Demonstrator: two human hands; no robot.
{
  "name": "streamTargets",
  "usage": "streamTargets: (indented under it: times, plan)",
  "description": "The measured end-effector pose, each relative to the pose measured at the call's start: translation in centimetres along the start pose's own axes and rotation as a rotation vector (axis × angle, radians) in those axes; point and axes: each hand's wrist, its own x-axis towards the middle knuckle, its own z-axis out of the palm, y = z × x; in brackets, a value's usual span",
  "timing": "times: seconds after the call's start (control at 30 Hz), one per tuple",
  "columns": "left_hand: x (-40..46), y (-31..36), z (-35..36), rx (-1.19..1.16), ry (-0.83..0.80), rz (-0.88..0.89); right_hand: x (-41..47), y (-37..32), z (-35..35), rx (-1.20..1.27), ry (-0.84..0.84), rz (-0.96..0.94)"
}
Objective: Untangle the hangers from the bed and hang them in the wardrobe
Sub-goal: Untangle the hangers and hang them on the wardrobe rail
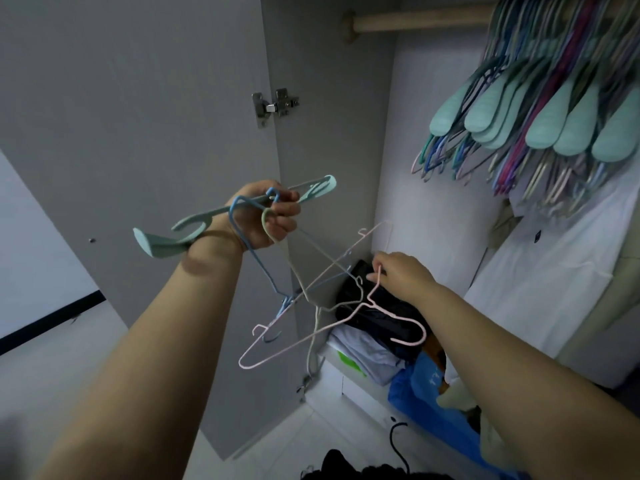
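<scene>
My left hand (pixel 268 216) is raised in front of the open wardrobe and grips a tangle of hangers: a wide teal plastic hanger (pixel 194 223), a blue wire hanger (pixel 263 271) and a beige wire hanger (pixel 304 271) that dangle below it. Lower right, my right hand (pixel 401 275) pinches the neck of a pink wire hanger (pixel 311 337), which crosses through the beige and blue ones. The wooden wardrobe rail (pixel 415 20) runs along the top, with many teal and coloured hangers (pixel 540 109) hung on it at the right.
The grey wardrobe door (pixel 131 116) stands open on the left, with a metal hinge (pixel 275 105). Folded dark and white clothes (pixel 377 327) and a blue bag (pixel 426 393) lie on the wardrobe floor. A white garment (pixel 554 285) hangs at the right.
</scene>
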Motion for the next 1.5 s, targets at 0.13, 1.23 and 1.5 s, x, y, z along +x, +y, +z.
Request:
streamTargets:
  times: [0.13, 1.23, 1.5]
  plan:
    - [-1.0, 0.8, 1.5, 0.118, -0.070, -0.077, -0.9, 1.8, 2.1, -0.243, -0.119, -0.018]
    - [1.2, -7.9, -2.6, 0.144, 0.785, 0.288, -1.1, 2.2, 2.4, -1.150, -0.540, 0.327]
    - [1.5, -8.4, -3.8, 0.042, 0.774, 0.314, 1.0, 0.8, 0.1, -0.587, -0.542, 0.382]
